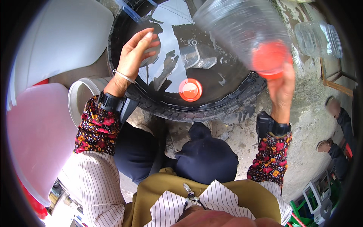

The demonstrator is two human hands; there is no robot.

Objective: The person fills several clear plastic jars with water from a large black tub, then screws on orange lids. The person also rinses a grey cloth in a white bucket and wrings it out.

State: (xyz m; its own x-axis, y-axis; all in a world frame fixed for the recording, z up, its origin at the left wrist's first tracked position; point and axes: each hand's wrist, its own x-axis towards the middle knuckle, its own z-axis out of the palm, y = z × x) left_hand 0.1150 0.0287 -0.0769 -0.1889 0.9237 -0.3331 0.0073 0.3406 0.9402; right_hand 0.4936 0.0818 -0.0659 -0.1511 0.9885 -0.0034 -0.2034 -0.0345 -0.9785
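Note:
My right hand (280, 88) grips a large clear plastic jar (235, 25) by its red lid (269, 59); the jar is blurred by motion and tilts over the water at the upper right. My left hand (139, 51) is raised over the left side of the basin, fingers apart and holding nothing. The basin is a black rubber tyre tub (181, 112) with treaded sides, filled with dark water (167, 71). A loose red plastic lid (191, 90) floats near its front rim. Sky, wires and my left hand reflect in the water, and ripples show below the jar.
A second clear jar (319, 39) lies at the right on the concrete ground (303, 122). White bucket (82, 96), pink tub (42, 136) and grey-white tub (65, 37) crowd the left. Two people (343, 119) are at the far right, near green and grey crates (314, 195).

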